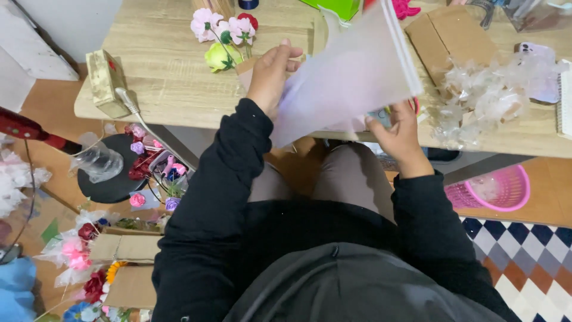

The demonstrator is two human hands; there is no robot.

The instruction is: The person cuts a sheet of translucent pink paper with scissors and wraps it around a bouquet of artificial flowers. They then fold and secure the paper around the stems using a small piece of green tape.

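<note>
Fingers of your left hand (271,74) curl around the left edge of a frosted plastic sheet (345,80), and your right hand (400,136) pinches its bottom corner. You hold the sheet tilted above the wooden table (167,71), between both hands. Fake flowers (221,37) lie just beside your left hand. Crumpled clear wrap (485,98) sits near your right hand.

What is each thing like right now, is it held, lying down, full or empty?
translucent sheet: held up over the table edge, tilted.
left hand: gripping the sheet's left edge.
right hand: gripping the sheet's lower right corner.
artificial flowers: lying on the wooden table.
clear wrappers: crumpled in a pile on the table.
cardboard box: open, flat on the table.
pink basket: standing on the floor; contents unclear.
</note>
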